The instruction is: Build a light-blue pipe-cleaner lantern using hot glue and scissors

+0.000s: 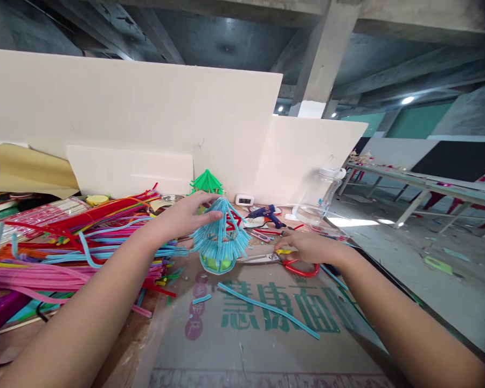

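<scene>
In the head view a small pagoda of light-blue pipe cleaners [221, 237] stands upright on the mat, with a pale green base and red bits under its roof. My left hand [192, 214] grips its upper part from the left, thumb in front and the other fingers mostly hidden behind. To the right lie scissors [303, 268] with red and yellow handles, blades pointing at the pagoda's base. My right hand [307, 247] has its fingers bent closed at the scissors' handle. In front, a long blue pipe cleaner [269, 311] and a short blue piece [202, 299] rest on the mat.
Bundles of coloured pipe cleaners [44, 280] cover the left side. Behind are a green pipe-cleaner roof [207, 182], a small digital clock [244, 200], a blue glue gun [267, 214] and a clear plastic bottle [317, 196]. White boards [145, 108] close off the back.
</scene>
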{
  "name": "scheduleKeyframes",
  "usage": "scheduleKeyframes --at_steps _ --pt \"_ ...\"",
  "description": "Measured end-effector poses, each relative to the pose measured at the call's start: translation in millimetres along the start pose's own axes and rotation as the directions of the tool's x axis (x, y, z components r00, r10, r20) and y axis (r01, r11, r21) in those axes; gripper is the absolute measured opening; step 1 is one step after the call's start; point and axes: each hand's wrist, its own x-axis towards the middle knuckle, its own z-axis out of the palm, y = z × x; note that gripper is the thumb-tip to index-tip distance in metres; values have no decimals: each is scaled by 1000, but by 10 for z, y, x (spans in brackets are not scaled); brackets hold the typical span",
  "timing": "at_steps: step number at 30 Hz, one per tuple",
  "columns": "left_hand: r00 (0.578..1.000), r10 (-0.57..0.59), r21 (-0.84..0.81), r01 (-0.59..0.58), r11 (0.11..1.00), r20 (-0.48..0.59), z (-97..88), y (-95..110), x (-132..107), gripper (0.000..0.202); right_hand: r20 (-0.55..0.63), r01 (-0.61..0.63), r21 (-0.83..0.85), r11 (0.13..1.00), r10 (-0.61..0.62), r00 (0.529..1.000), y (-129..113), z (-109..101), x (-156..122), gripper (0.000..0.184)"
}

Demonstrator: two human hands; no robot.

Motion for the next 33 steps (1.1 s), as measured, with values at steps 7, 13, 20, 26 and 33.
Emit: scheduleKeyframes --at_steps 7,13,20,26,33 --pt "998 -5 61 9 998 -63 29 14 10 69 -391 56 168 984 15 920 -845 69 134 38" --pt "991 56 46 -51 998 -119 17 64 24 51 -378 168 565 808 72 923 -1106 327 430 40" --pt "976 24 -25 -30 999 -217 37 136 29 47 -342 155 732 663 160 926 -1237 429 505 38" --pt "962 46 -10 -50 999 -268 66 221 16 40 -301 146 789 596 168 939 -1271 450 472 34" --pt "951 49 30 -42 999 -307 80 258 12 33 -274 160 886 435 214 937 -1302 481 449 33"
